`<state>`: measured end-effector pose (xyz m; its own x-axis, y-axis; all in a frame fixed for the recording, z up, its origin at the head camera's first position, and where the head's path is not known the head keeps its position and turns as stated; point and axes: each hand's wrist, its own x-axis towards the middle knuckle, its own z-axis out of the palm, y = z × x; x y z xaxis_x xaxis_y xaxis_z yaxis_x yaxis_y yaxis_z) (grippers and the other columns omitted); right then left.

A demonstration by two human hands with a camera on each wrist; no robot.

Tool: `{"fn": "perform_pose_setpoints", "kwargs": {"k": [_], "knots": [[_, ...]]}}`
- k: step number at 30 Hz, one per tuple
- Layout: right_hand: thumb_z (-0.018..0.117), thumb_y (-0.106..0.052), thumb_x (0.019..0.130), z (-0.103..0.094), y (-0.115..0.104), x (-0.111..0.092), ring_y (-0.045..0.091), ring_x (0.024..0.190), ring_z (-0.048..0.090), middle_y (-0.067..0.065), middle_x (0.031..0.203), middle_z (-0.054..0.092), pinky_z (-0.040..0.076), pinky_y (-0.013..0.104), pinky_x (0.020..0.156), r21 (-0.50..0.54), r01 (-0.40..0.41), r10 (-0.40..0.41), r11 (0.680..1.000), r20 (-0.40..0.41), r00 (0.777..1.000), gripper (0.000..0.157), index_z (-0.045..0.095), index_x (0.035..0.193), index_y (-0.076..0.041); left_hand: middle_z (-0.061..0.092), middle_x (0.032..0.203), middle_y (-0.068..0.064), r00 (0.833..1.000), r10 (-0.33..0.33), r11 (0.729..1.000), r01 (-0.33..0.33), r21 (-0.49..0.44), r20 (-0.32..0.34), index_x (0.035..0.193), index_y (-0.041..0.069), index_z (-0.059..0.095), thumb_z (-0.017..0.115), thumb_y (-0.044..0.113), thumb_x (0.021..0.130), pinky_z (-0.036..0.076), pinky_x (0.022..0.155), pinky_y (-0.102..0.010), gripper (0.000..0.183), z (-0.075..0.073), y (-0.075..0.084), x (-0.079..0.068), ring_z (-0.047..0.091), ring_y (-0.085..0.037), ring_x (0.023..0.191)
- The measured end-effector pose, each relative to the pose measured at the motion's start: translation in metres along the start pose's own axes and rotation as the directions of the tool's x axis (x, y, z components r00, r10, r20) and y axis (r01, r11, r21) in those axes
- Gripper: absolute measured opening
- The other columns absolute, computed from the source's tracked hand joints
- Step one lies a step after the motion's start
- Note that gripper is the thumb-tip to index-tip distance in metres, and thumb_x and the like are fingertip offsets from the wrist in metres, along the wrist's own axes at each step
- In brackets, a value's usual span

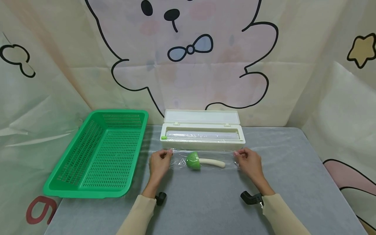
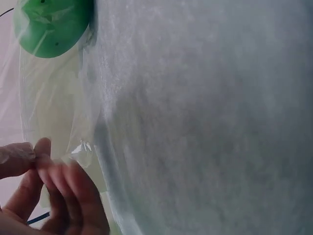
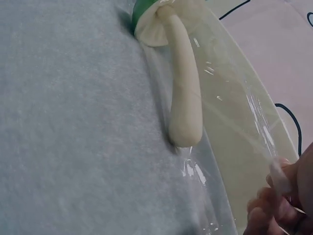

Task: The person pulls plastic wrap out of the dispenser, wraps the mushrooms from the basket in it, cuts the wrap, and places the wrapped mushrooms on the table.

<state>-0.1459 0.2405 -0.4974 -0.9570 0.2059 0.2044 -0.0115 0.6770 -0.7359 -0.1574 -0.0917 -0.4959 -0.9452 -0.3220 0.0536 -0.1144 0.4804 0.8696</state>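
A toy mushroom [image 1: 193,161] with a green cap and a long pale stem lies on its side at the table's middle, cap to the left. Clear plastic wrap [image 1: 179,159] spans the space between both hands at the mushroom; whether it passes over or under the stem I cannot tell. My left hand [image 1: 160,162] pinches the wrap's left end between thumb and fingers. At the opposite end, my right hand [image 1: 249,162] pinches the wrap the same way. Right behind stands a white wrap dispenser [image 1: 202,144], lid raised, with a roll of film [image 1: 202,134] inside.
To the left sits a green perforated basket [image 1: 124,192] on the grey cloth-covered table [image 1: 205,209]. A printed fabric backdrop [image 1: 188,78] rises behind the dispenser. Black wrist-camera mounts [image 1: 161,198] project from the wrists.
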Motion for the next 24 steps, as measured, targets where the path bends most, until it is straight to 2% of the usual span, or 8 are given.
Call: {"fn": "perform_pose_setpoints", "kwargs": {"k": [5,8,13,17,21,24], "knots": [[0.075,-0.01,0.092,0.004,0.001,-0.002,0.03,0.077,0.06,0.017,0.085,0.063,0.044,0.04,0.07,-0.024,0.019,-0.019,1.0,-0.02,1.0,0.015,0.071,0.086,0.004,0.072,0.092,-0.011,0.999,0.003,1.0,-0.003,-0.003,-0.051,0.086,0.005,0.081,0.077,0.023,0.092,0.052,0.076,-0.048,0.02,0.003,0.0,-0.001,0.067,-0.028,0.084],[0.074,-0.01,0.093,0.006,0.002,-0.002,0.035,0.085,0.062,0.022,0.092,0.064,0.044,0.044,0.074,-0.029,0.008,-0.009,1.0,-0.011,1.0,0.015,0.071,0.089,0.005,0.073,0.096,-0.012,0.998,-0.009,1.0,0.008,-0.018,-0.062,0.086,0.004,0.081,0.078,0.022,0.091,0.054,0.077,-0.048,0.019,0.004,-0.001,-0.001,0.07,-0.029,0.085],[0.073,-0.012,0.094,0.007,0.003,-0.001,0.025,0.073,0.064,0.017,0.083,0.072,0.047,0.035,0.066,-0.033,-0.029,0.03,0.999,0.015,0.999,0.016,0.072,0.091,0.004,0.074,0.079,-0.009,0.998,-0.022,1.0,0.021,-0.021,-0.062,0.085,0.004,0.081,0.078,0.021,0.09,0.053,0.066,-0.043,0.019,0.006,-0.005,0.0,0.069,-0.026,0.073],[0.077,-0.013,0.091,0.008,0.005,-0.001,0.014,0.067,0.062,0.013,0.079,0.072,0.046,0.026,0.061,-0.011,-0.075,0.075,0.997,-0.001,0.997,0.017,0.072,0.09,0.002,0.073,0.075,-0.009,0.998,-0.021,0.999,0.018,-0.052,-0.063,0.084,0.002,0.08,0.078,0.019,0.089,0.052,0.063,-0.039,0.018,0.007,-0.007,0.0,0.066,-0.023,0.069],[0.084,-0.016,0.086,0.008,0.007,-0.002,0.009,0.063,0.06,0.01,0.075,0.071,0.044,0.021,0.055,0.039,-0.124,0.125,0.992,-0.02,0.992,0.023,0.068,0.087,0.001,0.072,0.076,-0.011,0.996,-0.068,0.989,0.059,-0.139,-0.057,0.085,0.0,0.077,0.081,0.018,0.088,0.052,0.055,-0.032,0.019,0.007,-0.009,-0.001,0.066,-0.02,0.065],[0.085,-0.019,0.085,0.007,0.009,-0.003,0.007,0.062,0.06,0.01,0.074,0.071,0.044,0.019,0.055,0.066,-0.138,0.139,0.988,-0.015,0.99,0.027,0.066,0.089,0.0,0.073,0.078,-0.012,0.993,-0.117,0.971,0.109,-0.214,-0.029,0.094,-0.002,0.071,0.081,0.018,0.089,0.051,0.052,-0.027,0.022,0.008,-0.01,-0.001,0.069,-0.019,0.065]]}}
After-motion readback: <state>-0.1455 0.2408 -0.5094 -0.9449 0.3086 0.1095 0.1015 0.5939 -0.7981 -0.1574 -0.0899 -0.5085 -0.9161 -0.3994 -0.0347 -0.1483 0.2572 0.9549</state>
